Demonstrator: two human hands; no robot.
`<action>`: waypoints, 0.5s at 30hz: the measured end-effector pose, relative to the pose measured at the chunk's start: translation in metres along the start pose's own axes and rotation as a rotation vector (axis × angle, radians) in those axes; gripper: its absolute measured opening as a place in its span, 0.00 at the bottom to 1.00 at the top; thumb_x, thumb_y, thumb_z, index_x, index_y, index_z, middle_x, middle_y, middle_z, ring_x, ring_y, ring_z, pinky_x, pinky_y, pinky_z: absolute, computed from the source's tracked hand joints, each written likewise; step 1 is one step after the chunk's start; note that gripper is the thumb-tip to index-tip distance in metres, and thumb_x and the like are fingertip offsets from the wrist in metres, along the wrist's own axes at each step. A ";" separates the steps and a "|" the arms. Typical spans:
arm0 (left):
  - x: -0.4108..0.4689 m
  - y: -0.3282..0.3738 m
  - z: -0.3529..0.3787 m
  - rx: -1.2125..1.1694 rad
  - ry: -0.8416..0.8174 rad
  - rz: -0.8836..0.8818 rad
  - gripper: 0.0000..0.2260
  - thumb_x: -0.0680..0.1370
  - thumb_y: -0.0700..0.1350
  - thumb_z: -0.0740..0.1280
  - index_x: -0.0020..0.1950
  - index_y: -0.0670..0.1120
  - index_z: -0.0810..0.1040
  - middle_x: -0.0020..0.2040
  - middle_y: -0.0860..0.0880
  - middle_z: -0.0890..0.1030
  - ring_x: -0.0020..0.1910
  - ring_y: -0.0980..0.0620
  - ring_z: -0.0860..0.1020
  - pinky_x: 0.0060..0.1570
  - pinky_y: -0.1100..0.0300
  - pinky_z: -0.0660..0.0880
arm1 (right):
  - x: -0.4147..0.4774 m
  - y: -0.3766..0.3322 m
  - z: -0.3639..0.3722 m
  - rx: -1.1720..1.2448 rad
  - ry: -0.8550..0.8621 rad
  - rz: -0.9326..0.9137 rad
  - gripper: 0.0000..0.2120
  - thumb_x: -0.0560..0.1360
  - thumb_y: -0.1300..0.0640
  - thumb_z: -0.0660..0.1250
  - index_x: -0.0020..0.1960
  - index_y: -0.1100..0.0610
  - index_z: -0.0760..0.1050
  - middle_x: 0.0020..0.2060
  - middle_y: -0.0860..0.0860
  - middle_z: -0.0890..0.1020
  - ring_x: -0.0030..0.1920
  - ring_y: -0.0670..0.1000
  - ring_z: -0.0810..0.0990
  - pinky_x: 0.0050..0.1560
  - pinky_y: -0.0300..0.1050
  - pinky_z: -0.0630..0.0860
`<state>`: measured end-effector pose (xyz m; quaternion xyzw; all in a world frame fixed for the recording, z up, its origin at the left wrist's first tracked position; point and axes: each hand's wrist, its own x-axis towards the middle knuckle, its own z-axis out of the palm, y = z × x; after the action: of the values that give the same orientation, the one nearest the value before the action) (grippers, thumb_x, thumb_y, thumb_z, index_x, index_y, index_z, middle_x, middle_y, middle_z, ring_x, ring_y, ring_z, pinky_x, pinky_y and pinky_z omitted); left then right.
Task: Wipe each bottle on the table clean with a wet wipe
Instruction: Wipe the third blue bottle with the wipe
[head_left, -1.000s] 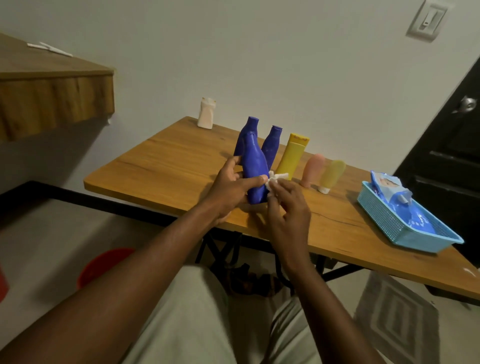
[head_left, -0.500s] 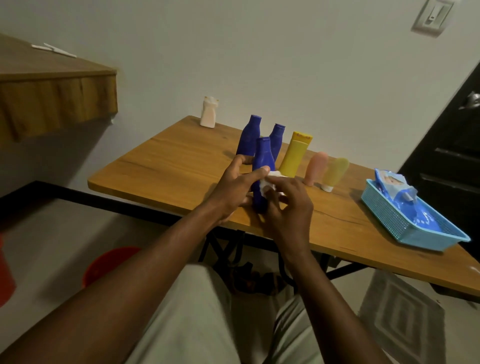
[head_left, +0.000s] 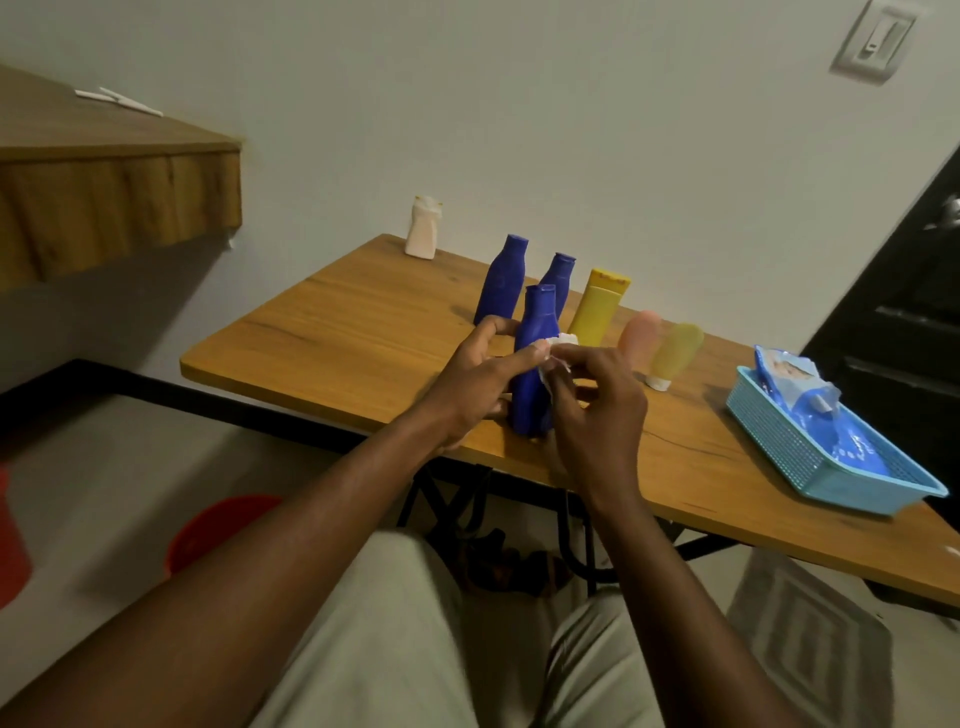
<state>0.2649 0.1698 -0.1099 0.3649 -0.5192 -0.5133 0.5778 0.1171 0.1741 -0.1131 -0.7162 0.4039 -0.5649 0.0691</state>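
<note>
Left hand (head_left: 475, 382): curled round the near blue bottle (head_left: 535, 364), gripping it upright.
Right hand (head_left: 597, 410): just right of that bottle, fingers pinching the wet wipe (head_left: 558, 351) against it.

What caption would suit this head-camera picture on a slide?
Left hand steadies a blue bottle on the wooden table while the right hand rubs it with a wet wipe.

Nearest blue bottle (head_left: 535, 364) stands upright close to the tabletop's front edge, a crumpled white wet wipe (head_left: 558, 351) pressed on its right side. Behind it, toward the back edge: two more blue bottles (head_left: 501, 280), a yellow tube (head_left: 600, 306), a pink one (head_left: 639, 338), a yellow-green one (head_left: 675, 351). White bottle (head_left: 423, 228) sits at the back left corner.
</note>
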 end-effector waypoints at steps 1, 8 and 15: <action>0.000 0.000 -0.001 0.001 0.004 0.002 0.16 0.83 0.49 0.68 0.69 0.52 0.71 0.61 0.45 0.84 0.57 0.46 0.85 0.53 0.45 0.83 | -0.001 -0.003 0.003 -0.003 -0.005 -0.015 0.08 0.79 0.61 0.71 0.57 0.56 0.81 0.52 0.48 0.80 0.52 0.42 0.79 0.47 0.35 0.79; -0.001 0.003 0.000 0.009 0.009 -0.002 0.15 0.82 0.49 0.69 0.68 0.53 0.72 0.61 0.44 0.84 0.57 0.42 0.85 0.56 0.39 0.82 | -0.017 0.006 0.000 0.029 -0.043 0.052 0.05 0.78 0.60 0.73 0.51 0.53 0.80 0.49 0.46 0.82 0.50 0.43 0.81 0.44 0.37 0.79; -0.001 -0.001 0.001 0.061 -0.021 0.011 0.18 0.82 0.50 0.70 0.71 0.55 0.71 0.60 0.44 0.85 0.59 0.43 0.85 0.59 0.32 0.79 | 0.021 -0.006 -0.010 0.104 0.040 0.089 0.08 0.81 0.57 0.70 0.59 0.54 0.82 0.55 0.48 0.83 0.55 0.39 0.80 0.47 0.28 0.76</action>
<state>0.2634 0.1706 -0.1103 0.3739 -0.5425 -0.4980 0.5638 0.1124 0.1681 -0.0909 -0.6814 0.4066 -0.5959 0.1233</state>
